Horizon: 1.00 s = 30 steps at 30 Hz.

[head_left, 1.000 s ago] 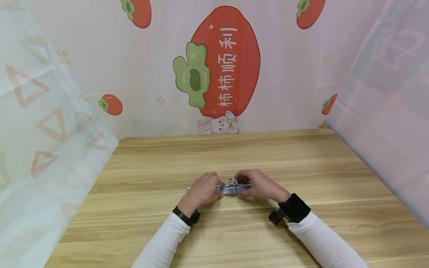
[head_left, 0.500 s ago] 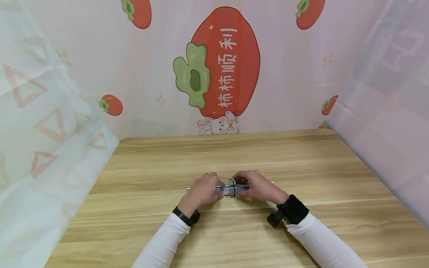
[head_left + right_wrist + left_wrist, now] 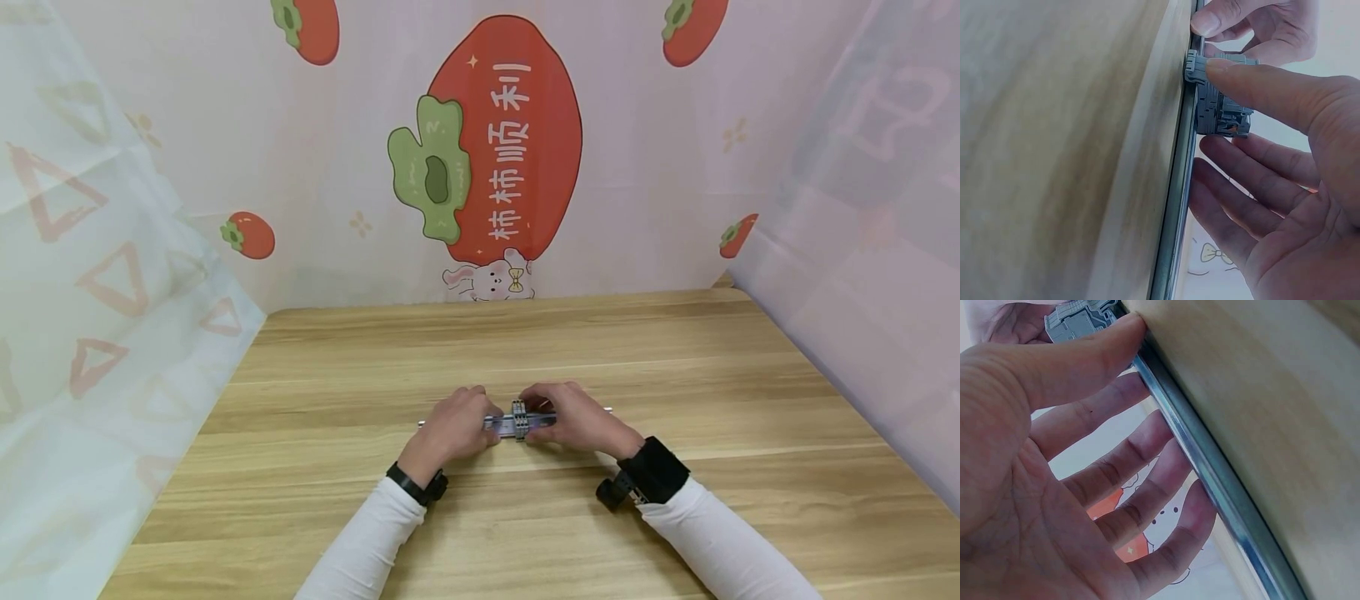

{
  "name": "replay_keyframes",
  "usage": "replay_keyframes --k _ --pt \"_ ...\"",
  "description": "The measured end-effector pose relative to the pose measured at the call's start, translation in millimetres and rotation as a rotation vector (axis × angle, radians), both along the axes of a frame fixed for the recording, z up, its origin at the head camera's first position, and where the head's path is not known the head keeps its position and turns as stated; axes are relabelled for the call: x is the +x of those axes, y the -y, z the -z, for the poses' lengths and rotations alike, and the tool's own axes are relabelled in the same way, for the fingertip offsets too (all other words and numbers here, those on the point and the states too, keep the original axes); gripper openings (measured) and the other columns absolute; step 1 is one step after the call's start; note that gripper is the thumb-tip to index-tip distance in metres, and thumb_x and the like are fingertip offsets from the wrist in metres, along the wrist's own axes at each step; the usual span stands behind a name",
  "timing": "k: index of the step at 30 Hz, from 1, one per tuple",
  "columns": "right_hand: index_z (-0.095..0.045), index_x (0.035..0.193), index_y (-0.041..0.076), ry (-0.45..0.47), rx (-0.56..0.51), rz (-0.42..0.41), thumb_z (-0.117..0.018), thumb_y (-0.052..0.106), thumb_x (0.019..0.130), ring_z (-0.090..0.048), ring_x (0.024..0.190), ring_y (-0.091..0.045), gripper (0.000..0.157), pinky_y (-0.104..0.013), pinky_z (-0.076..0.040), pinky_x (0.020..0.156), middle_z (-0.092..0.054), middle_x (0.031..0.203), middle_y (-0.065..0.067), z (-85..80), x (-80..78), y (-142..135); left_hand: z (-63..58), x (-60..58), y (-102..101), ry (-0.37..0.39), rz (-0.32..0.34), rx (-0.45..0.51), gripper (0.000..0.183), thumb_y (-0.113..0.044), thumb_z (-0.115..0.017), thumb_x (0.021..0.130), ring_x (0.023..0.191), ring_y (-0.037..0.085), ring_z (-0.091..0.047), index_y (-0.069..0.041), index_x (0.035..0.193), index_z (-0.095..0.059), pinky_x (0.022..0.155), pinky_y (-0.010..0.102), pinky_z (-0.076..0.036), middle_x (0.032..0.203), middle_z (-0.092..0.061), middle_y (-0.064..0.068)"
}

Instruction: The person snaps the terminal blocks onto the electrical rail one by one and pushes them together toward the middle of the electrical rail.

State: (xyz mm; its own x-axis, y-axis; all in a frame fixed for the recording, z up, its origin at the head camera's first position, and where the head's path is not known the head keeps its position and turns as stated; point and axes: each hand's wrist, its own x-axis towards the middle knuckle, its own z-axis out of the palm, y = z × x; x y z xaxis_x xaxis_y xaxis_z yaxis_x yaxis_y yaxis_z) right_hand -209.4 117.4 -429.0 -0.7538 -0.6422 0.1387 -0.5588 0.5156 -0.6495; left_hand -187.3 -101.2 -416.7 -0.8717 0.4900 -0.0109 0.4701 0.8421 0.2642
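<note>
A metal DIN rail [image 3: 507,427] lies left to right on the wooden table, with a few grey terminal blocks [image 3: 520,420] seated side by side near its middle. My left hand [image 3: 456,423] holds the rail just left of the blocks, thumb on the near edge and fingers along the far one. From the right, my right hand [image 3: 577,417] pinches the terminal blocks; in the right wrist view its thumb [image 3: 1229,72] presses on one end of them and the index finger meets the other end. In the left wrist view the blocks are partly hidden behind the left thumb.
Wooden table [image 3: 480,517] runs under both arms. A white cloth backdrop [image 3: 360,167] printed with persimmons rises behind the table, and more cloth hangs at the left and right sides. Each wrist wears a black strap with a small camera.
My right hand has moved slightly left along the rail, pushing its terminal block up to the others, and the gap between them has closed. The left hand has stayed in place.
</note>
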Motion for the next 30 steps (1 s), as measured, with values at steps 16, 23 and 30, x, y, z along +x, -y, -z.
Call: replay_keyframes --k 16,23,30 --pt "-0.056 0.119 0.013 -0.009 0.009 -0.002 -0.076 0.026 0.072 -0.059 0.096 -0.012 0.052 -0.029 -0.045 0.08 -0.061 0.107 0.003 2.2 -1.0 0.3 0.1 -0.4 -0.1 -0.005 0.004 0.005 0.029 -0.028 -0.071 0.077 0.073 0.016 -0.045 -0.016 0.103 -0.07 0.059 0.028 -0.037 0.085 -0.049 -0.003" --pt "-0.056 0.119 0.013 0.003 0.011 -0.001 -0.076 0.026 0.073 -0.058 0.098 -0.012 0.052 -0.029 -0.044 0.081 -0.061 0.108 0.002 1.4 -0.2 0.0 0.3 -0.5 -0.4 -0.008 0.008 0.008 0.028 -0.028 -0.072 0.077 0.073 0.016 -0.045 -0.016 0.102 -0.071 0.059 0.028 -0.038 0.085 -0.05 -0.003" --pt "-0.056 0.119 0.011 0.019 -0.005 -0.006 -0.076 0.024 0.073 -0.059 0.098 -0.014 0.052 -0.03 -0.045 0.08 -0.06 0.108 0.0 0.1 0.8 0.1 0.4 -0.5 -0.5 0.0 0.0 0.0 0.03 -0.029 -0.071 0.077 0.075 0.015 -0.045 -0.016 0.104 -0.07 0.06 0.028 -0.038 0.087 -0.051 -0.002"
